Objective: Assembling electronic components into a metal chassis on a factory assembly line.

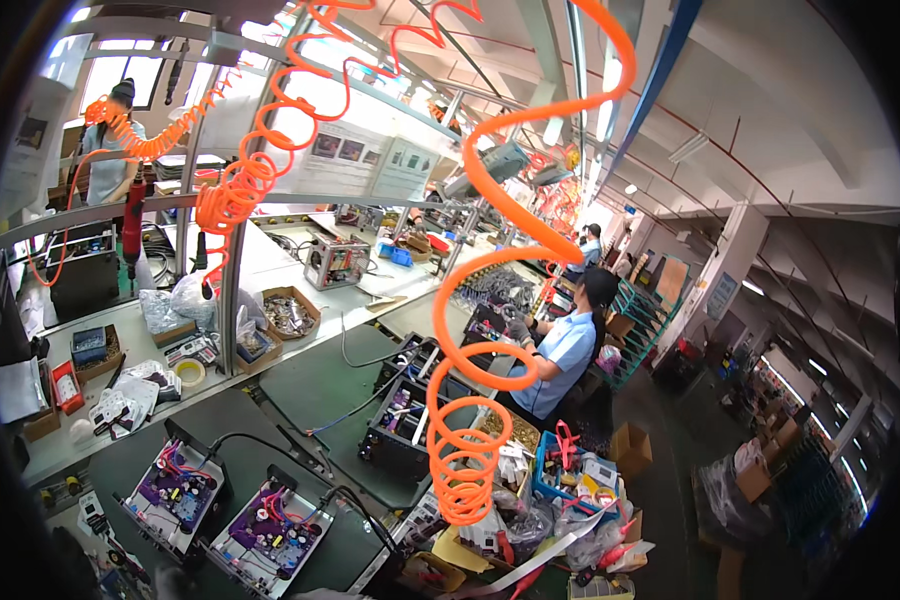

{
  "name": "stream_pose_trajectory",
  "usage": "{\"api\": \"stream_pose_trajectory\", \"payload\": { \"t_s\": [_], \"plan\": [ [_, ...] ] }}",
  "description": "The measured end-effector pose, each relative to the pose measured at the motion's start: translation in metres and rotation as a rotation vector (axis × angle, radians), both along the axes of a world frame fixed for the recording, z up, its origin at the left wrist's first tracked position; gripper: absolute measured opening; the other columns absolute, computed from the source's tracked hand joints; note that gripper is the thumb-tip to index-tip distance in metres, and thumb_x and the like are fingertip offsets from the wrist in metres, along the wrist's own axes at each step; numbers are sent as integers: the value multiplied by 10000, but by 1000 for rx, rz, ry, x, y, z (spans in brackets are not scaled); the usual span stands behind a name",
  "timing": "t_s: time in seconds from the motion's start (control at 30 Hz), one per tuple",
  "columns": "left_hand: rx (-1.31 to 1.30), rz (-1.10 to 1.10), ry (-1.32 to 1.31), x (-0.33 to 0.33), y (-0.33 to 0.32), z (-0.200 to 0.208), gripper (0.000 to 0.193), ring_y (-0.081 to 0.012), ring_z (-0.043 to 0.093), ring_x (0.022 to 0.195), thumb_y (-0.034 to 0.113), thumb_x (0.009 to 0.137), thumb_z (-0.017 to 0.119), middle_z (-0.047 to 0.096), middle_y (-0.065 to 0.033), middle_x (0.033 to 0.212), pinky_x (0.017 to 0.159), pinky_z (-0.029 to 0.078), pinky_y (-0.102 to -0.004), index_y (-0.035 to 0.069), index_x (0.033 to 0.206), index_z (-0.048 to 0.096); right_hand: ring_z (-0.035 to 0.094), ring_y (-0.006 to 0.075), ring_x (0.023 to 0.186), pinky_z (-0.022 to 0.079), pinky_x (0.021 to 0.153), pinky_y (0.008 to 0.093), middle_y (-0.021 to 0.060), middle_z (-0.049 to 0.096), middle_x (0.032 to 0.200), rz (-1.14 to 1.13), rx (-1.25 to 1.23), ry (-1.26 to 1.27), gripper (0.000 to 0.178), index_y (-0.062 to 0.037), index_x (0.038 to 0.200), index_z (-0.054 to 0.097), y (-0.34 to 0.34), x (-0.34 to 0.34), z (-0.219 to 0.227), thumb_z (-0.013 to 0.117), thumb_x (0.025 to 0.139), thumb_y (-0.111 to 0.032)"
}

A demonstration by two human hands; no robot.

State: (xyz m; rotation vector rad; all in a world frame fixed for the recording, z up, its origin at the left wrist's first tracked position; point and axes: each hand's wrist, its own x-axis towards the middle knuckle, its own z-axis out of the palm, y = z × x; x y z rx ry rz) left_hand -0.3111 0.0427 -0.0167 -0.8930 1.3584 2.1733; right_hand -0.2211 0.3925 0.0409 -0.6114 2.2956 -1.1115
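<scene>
At the lower edge, a dark grey blurred shape (175, 582) may be part of my left hand in a glove; its fingers cannot be made out. A paler grey sliver (320, 594) at the same edge may belong to my right hand, almost wholly cut off. Just beyond them, two open metal chassis lie side by side on the dark green bench mat: a left chassis (175, 490) and a right chassis (270, 530). Both carry purple circuit boards with red and blue wires. Black cables run from each one over the mat. I see nothing held.
Coiled orange air hoses (467, 460) hang over the bench. A red power screwdriver (133, 225) hangs at the left. Parts boxes (288, 312) stand behind the mat. A cluttered blue bin (560, 480) is at the right. Farther off, a gloved co-worker (565, 355) works beside more open chassis (405, 420).
</scene>
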Motion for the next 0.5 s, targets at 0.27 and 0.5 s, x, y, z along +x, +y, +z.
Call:
{"api": "stream_pose_trajectory", "payload": {
  "t_s": [0.27,0.5],
  "plan": [
    [239,-227,-62,108,87,7,227,-286,619,768,70,821,580,631,-131,899,773,550,-412,57,1048,587,612,338,939,481,863,388,129,658,1015,-743,-215,342,317,-86,1142,608,70,-70,97,615,855,-221],
    [118,-229,-14,90,101,9,136,-229,612,741,48,832,560,616,-94,837,689,543,-384,60,967,574,612,333,966,479,842,389,145,649,1028,-492,104,683,292,-111,1107,633,102,-153,46,604,882,-294]
  ]
}}
